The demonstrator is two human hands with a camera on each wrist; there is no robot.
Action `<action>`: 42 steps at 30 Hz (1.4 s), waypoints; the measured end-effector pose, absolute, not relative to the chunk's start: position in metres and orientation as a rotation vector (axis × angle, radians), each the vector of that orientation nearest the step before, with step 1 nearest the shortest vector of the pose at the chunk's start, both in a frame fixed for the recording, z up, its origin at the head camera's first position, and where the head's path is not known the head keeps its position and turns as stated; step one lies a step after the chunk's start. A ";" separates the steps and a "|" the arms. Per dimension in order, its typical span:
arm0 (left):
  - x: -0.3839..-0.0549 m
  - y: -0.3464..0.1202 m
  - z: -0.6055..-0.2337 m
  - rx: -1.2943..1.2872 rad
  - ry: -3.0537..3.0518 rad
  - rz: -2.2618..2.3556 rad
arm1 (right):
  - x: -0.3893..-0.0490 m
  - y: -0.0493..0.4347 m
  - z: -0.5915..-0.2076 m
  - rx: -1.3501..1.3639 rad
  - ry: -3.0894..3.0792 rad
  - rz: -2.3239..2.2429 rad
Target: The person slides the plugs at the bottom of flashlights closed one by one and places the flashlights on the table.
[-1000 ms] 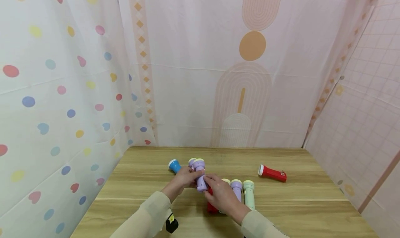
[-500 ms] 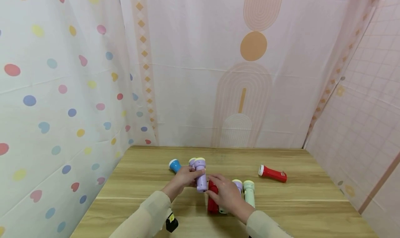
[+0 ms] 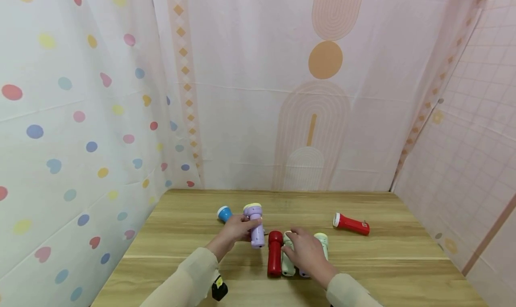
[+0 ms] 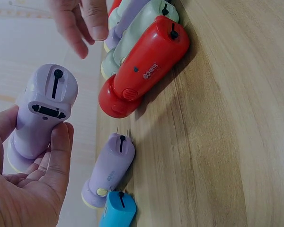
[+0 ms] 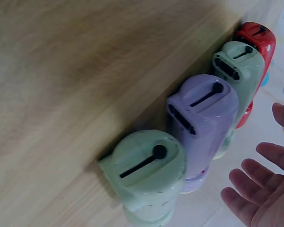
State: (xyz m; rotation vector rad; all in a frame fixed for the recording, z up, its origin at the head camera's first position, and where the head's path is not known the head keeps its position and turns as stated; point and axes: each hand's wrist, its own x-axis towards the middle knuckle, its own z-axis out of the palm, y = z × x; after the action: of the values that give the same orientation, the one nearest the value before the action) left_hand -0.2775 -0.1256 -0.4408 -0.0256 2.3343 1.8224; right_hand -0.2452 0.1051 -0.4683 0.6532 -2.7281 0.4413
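My left hand (image 3: 235, 230) grips a purple flashlight (image 3: 256, 234), its end with a black slot facing the left wrist camera. Beyond it another purple flashlight (image 4: 109, 165), two metal prongs out, lies by a blue flashlight (image 3: 224, 214). With fingers spread and nothing in them, my right hand (image 3: 305, 252) hovers over a row of flashlights. That row runs from a red flashlight (image 3: 275, 255) through a pale green flashlight (image 3: 288, 264) and a purple flashlight (image 5: 203, 123) to another pale green flashlight (image 5: 151, 170). In the head view the hand partly covers the last three.
A separate red flashlight (image 3: 351, 224) with a white front lies at the right on the wooden table (image 3: 383, 271). Patterned curtains (image 3: 242, 96) hang behind the table and at both sides. A black object (image 3: 219, 290) sits by the left sleeve.
My right hand has left the held purple flashlight and moved right over the row, uncovering the red flashlight and much of the nearest green one. My left hand keeps its grip, almost in place.
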 end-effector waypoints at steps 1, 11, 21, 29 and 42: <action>-0.278 -0.126 -0.441 -0.027 2.332 1.827 | -0.245 0.106 -0.469 0.651 -2.723 0.424; -0.279 -0.127 -0.444 -0.027 2.312 1.848 | -0.240 0.109 -0.480 0.685 -2.732 0.319; -0.276 -0.128 -0.443 -0.019 2.332 1.845 | -0.240 0.110 -0.486 0.717 -2.700 0.250; -0.273 -0.129 -0.443 -0.036 2.318 1.866 | -0.238 0.110 -0.490 0.730 -2.677 0.224; -0.272 -0.131 -0.445 -0.075 2.293 1.865 | -0.236 0.112 -0.491 0.729 -2.678 0.234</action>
State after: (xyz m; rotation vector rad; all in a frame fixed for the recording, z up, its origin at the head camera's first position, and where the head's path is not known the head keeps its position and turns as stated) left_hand -0.2724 -0.1310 -0.4454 -0.0752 2.2927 1.8645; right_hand -0.2364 0.1115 -0.4914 0.7290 -2.6780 0.2342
